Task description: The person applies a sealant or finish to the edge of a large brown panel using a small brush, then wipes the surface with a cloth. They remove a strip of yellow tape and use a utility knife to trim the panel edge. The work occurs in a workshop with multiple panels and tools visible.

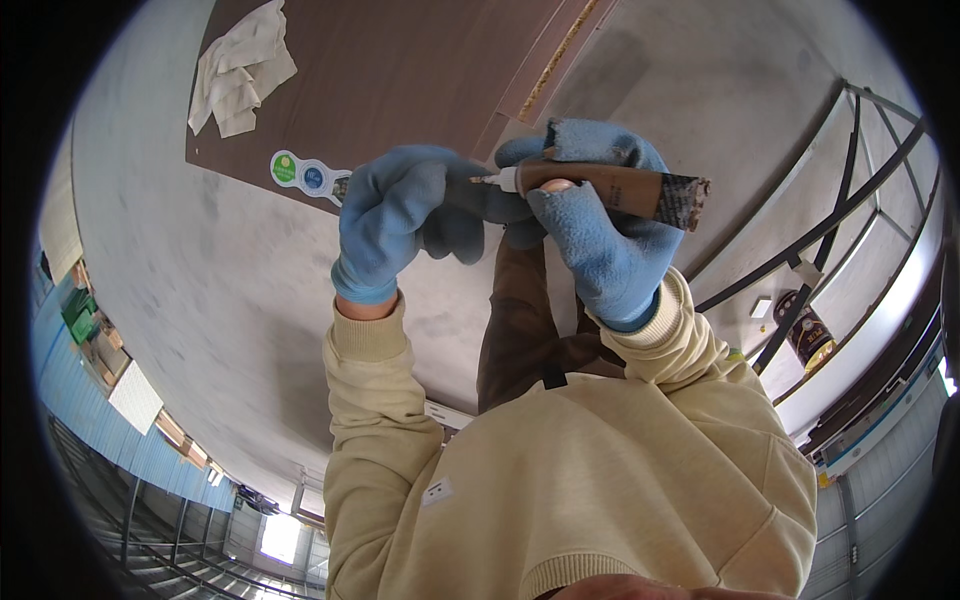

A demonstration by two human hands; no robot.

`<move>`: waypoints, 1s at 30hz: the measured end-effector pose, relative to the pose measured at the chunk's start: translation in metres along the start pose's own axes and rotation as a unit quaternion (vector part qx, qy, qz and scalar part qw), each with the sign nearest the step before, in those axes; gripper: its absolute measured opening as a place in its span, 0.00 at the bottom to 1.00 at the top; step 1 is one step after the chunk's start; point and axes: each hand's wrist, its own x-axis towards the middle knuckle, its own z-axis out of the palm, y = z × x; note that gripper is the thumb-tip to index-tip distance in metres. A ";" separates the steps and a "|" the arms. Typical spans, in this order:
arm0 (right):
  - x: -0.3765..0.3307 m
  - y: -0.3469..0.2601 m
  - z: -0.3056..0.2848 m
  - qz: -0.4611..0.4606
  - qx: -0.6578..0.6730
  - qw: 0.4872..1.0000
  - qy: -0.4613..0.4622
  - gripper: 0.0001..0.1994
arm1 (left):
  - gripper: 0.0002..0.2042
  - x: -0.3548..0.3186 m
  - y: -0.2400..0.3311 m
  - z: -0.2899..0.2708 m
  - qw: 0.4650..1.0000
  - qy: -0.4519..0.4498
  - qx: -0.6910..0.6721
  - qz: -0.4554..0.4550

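Note:
Blue work gloves cover both hands. My right hand (615,245) is closed around a brown squeeze tube (640,192) with a white nozzle, and a bare thumb tip pokes through the torn glove. The tube lies nearly level, its dark crimped end to the right and its nozzle pointing left. My left hand (385,210) is closed, with its fingers curled near the nozzle tip; what it grips is hidden. Beside its outer edge a flat strip with round green and blue labels (300,173) sticks out. Whether that strip is in the hand, I cannot tell.
A brown board (380,75) lies ahead, with a crumpled off-white cloth (240,75) on its left corner and a raw chipboard edge (560,55). To the right stand a dark metal frame (850,215) and a dark printed container (803,325). Boxes (105,350) line the far left.

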 end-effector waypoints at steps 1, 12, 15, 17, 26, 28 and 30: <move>-0.001 0.002 0.001 -0.010 -0.008 1.000 0.009 0.14 | 0.19 -0.001 -0.001 0.001 1.000 -0.005 -0.012 0.004; -0.021 0.001 -0.004 -0.044 0.014 0.999 0.028 0.13 | 0.20 -0.003 0.001 0.017 0.999 -0.025 0.003 -0.036; -0.022 0.002 -0.005 -0.050 0.013 0.998 0.033 0.13 | 0.20 -0.004 0.001 0.020 0.999 -0.014 0.017 -0.044; -0.022 0.002 -0.006 -0.051 0.013 0.998 0.030 0.12 | 0.20 -0.003 0.000 0.022 0.999 -0.005 0.020 -0.045; -0.017 -0.002 -0.011 0.073 0.039 0.992 0.093 0.13 | 0.16 0.003 0.002 0.027 0.996 0.004 0.062 -0.067; -0.017 -0.004 -0.011 0.118 0.099 0.980 0.128 0.13 | 0.16 0.003 0.004 0.032 0.996 0.000 0.058 -0.074; -0.016 -0.004 -0.013 0.135 0.073 0.979 0.138 0.12 | 0.16 0.003 0.004 0.039 0.994 0.020 0.084 -0.073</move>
